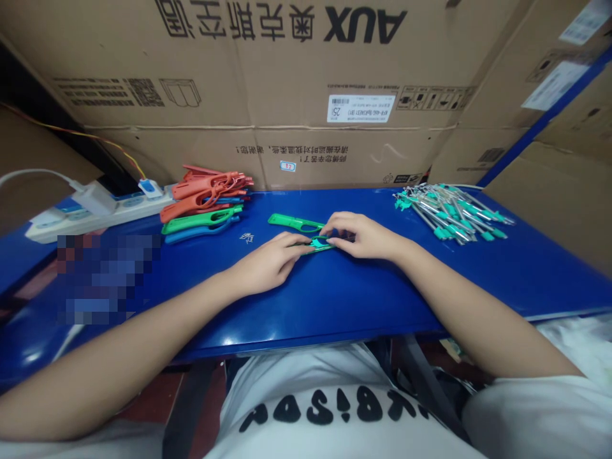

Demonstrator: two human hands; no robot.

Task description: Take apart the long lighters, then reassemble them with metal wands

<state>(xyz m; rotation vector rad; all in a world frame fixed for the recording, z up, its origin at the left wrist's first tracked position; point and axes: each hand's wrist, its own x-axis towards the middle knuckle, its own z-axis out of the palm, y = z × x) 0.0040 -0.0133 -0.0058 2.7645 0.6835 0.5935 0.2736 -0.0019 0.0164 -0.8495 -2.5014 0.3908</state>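
surface: glossy blue table (296, 319), backed by a cardboard wall (296, 76) with upside-down print. at far left, a white power strip (129, 212) carries plugs; nearer, a pixelated patch hides part of the table. right of the strip lies a pile of red, green and blue handle shells (203, 194). next, small metal bits (246, 238) lie loose. at centre, the left hand (262, 264) has its fingers closed on the left end of a green piece (318, 243), just above the table; a green shell (289, 221) lies just beyond it. the right hand (361, 236) pinches the piece's right end; whether it touches the shell cannot be told. at far right, metal rods (449, 213) with teal ends lie heaped.
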